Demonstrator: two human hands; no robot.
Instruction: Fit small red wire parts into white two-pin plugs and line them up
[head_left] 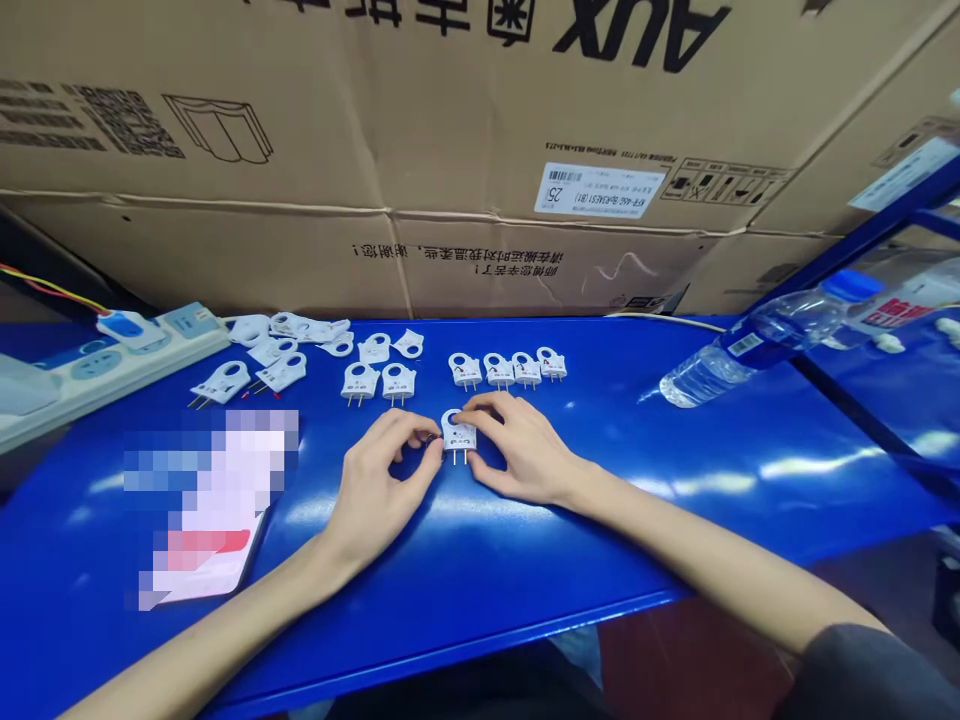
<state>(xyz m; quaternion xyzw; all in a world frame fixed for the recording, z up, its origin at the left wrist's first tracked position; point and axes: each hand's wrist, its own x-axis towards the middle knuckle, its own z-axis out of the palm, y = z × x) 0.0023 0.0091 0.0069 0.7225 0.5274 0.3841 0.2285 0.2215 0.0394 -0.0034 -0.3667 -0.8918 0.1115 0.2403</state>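
A white two-pin plug (458, 436) with a round finger-ring top stands face up between my hands, its metal pins toward me. My right hand (529, 452) grips it from the right, index finger over the ring and thumb low at the side. At the plug's left edge, my left hand (386, 480) is closed in a pinch; a small dark bit shows at its fingertips, too small to name. Just beyond is a row of several similar plugs (464, 370) with reddish parts inside. Left of that row lie more white ring plugs (360, 382).
On the left are a white power strip (112, 360) and a phone (217, 520) with a blurred screen. A water bottle (750, 340) lies tilted at the right. A large cardboard box (465, 150) walls off the back of the blue table (600, 560).
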